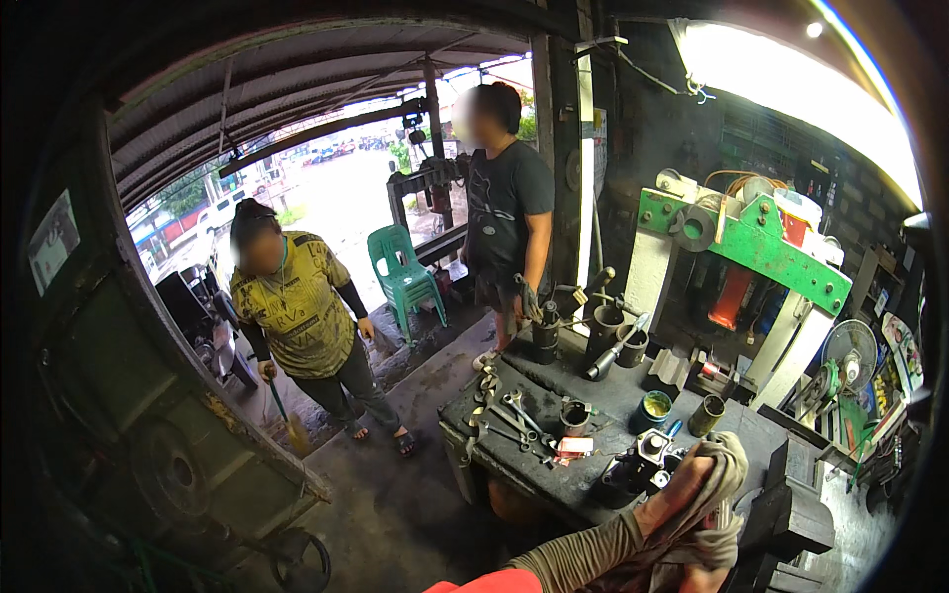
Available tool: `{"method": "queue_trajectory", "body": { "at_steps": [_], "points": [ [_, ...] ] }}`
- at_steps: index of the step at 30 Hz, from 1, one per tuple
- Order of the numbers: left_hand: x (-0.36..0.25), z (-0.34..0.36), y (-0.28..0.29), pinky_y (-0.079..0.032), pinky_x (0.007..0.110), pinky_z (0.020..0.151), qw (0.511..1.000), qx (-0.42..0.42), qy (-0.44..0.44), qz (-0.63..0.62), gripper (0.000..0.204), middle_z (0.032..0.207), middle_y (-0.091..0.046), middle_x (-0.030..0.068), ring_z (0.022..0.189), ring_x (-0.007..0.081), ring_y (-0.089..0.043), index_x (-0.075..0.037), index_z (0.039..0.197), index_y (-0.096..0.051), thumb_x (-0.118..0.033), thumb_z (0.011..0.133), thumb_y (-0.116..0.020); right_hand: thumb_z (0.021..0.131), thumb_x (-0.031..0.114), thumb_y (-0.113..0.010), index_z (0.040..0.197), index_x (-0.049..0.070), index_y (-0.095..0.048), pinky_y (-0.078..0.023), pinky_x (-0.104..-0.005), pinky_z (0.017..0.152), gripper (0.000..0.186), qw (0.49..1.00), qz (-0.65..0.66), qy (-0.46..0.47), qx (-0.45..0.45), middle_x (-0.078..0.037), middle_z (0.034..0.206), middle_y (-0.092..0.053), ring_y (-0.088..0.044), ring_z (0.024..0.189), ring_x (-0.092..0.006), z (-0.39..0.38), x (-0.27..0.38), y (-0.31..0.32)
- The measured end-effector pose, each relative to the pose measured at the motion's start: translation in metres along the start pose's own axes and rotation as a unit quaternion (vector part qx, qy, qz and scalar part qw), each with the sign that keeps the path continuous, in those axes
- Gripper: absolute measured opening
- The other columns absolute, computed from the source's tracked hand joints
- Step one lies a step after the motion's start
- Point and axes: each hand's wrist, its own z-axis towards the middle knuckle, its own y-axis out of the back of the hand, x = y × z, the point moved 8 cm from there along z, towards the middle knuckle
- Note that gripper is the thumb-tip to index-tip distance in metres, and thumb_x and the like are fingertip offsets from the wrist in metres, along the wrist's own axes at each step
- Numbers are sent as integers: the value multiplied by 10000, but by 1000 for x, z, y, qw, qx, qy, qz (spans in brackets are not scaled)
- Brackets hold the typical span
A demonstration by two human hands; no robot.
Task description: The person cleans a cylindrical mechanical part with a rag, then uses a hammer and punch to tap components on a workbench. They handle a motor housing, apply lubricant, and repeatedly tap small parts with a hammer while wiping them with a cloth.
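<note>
Touching rag (730, 463) with left hand (674, 502), right hand (704, 580) | cannot tell finger closure under rag | on bench (539, 376): can (646, 425), yellowish contents (655, 405)

Matt cloth rag (730, 465), probably metal workbench (615, 400)

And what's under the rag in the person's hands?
Parts of the left hand and right hand show at the edges of the rag. It covers the rest of them; whether anything else lies beneath cannot be seen.
</note>
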Motion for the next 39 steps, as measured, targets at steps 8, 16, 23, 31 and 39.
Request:
{"method": "queue_trajectory", "body": {
  "at_steps": [8, 16, 23, 31, 39],
  "points": [
    [27, -8, 15, -522, 269, 713, 957, -72, 144, -240, 257, 936, -672, 7, 790, 98, -608, -83, 1035, -671, -282, 1052, -510, 1008, 78, -507, 1082, 8, -641, -493, -296, 847, 168, 1000, -1, 1, -30, -37, 1030, -637, -607, 959, -138, -4, 6, 13],
    [30, -15, 28, -511, 277, 679, 968, -92, 114, -202, 235, 885, -663, 7, 757, 107, -596, -59, 1010, -682, -231, 1031, -524, 1002, 66, -503, 1043, 6, -651, -495, -289, 820, 165, 1000, 5, 0, -23, -31, 994, -639, -607, 930, -131, -3, 3, 4],
    [20, -19, 34, -507, 283, 656, 963, -126, 130, -200, 208, 851, -658, 8, 731, 117, -589, -43, 994, -691, -182, 1012, -539, 997, 56, -499, 1008, 4, -660, -497, -283, 797, 169, 999, -7, -5, -38, -26, 963, -640, -606, 905, -125, -12, 5, 3],
    [15, -19, 26, -552, 292, 761, 972, 3, 79, -220, 306, 948, -681, 46, 842, 143, -657, -32, 1095, -676, -290, 1038, -522, 984, 15, -483, 1013, -7, -645, -465, -242, 677, 165, 998, -53, 19, 4, -20, 921, -620, -585, 783, -106, -23, 0, 7],
    [49, -24, 53, -550, 286, 742, 951, -125, 128, -252, 148, 963, -697, 40, 846, 134, -658, -67, 1087, -691, -61, 976, -593, 979, -11, -486, 1022, -3, -633, -426, -223, 581, 154, 1000, -18, 5, -26, -23, 884, -609, -557, 676, -96, -19, -2, 12]
  ]
}}
